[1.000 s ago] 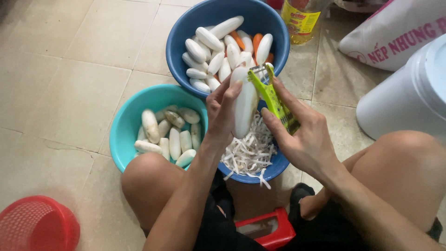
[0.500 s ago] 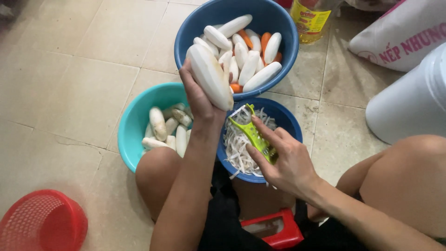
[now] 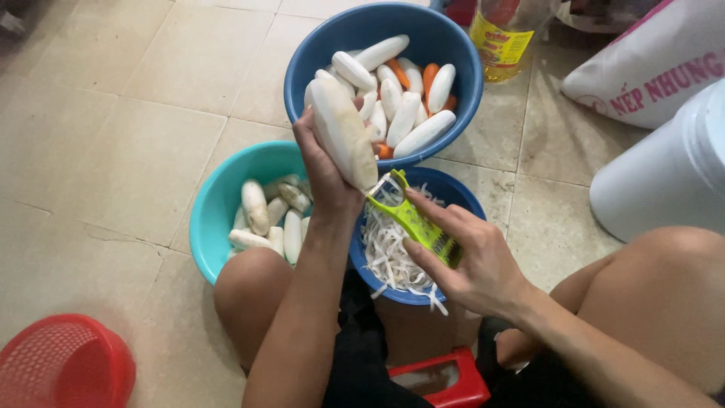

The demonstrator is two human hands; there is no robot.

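Observation:
My left hand (image 3: 326, 170) grips a large peeled white radish (image 3: 343, 132), held tilted above the small blue bowl (image 3: 461, 198). My right hand (image 3: 472, 261) holds a green peeler (image 3: 415, 221) with its blade end touching the lower end of the radish. White shreds (image 3: 389, 253) fill the small blue bowl under both hands. Behind it stands a bigger blue bowl (image 3: 445, 38) with several peeled white radishes (image 3: 404, 117) and a few carrots (image 3: 429, 75). To the left a teal bowl (image 3: 215, 200) holds smaller white pieces (image 3: 260, 215).
A red basket (image 3: 64, 366) lies at the lower left. A yellow oil bottle (image 3: 502, 38), a white sack (image 3: 642, 68) and a white container (image 3: 668, 177) stand at the right. A red stool (image 3: 445, 381) is under me, my knees on both sides. The floor is tiled.
My left hand swung the radish up and left, from upright over the small bowl to tilted. My right hand lowered the peeler, then brought it back against the radish's lower end.

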